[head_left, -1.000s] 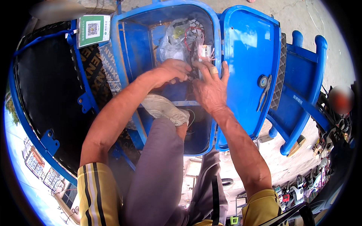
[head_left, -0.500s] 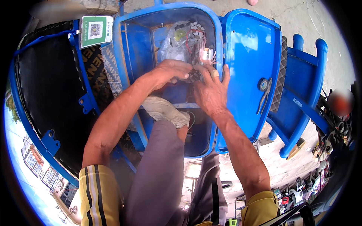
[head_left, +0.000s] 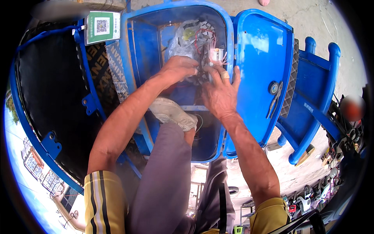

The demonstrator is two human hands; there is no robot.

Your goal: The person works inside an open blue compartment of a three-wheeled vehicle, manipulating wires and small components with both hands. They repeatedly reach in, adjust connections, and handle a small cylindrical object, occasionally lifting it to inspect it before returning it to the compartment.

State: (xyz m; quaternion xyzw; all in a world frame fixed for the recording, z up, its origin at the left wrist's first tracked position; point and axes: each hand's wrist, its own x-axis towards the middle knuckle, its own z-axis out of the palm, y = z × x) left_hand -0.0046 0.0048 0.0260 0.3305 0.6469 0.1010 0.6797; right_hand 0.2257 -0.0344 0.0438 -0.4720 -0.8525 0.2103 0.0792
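Inside the open blue box (head_left: 143, 62), my left hand (head_left: 177, 70) has its fingers curled at a small dark bundle of wires (head_left: 201, 76), pinching something I cannot make out. My right hand (head_left: 220, 93) faces it, index and middle fingers bent onto the bundle, little finger raised, a tan band round one finger; what it grips is hidden. Just above stands a silvery finned unit (head_left: 216, 56) with pale wires. Behind lie a clear plastic bag (head_left: 179, 46) and grey connectors (head_left: 205, 34) with red wire. My shoe (head_left: 171, 111) rests on the box's inner divider.
The blue lid (head_left: 257, 62) lies open rightward, carrying a tape roll (head_left: 273, 87) and pliers (head_left: 275, 102). A blue frame (head_left: 311, 97) stands beyond; parked vehicles line the lower right. A black padded seat (head_left: 50, 97) and green QR-code sign (head_left: 102, 27) are at left.
My left hand has shifted slightly upward at the wire bundle. My right hand still works at the same spot, and the box sits a little further right in view.
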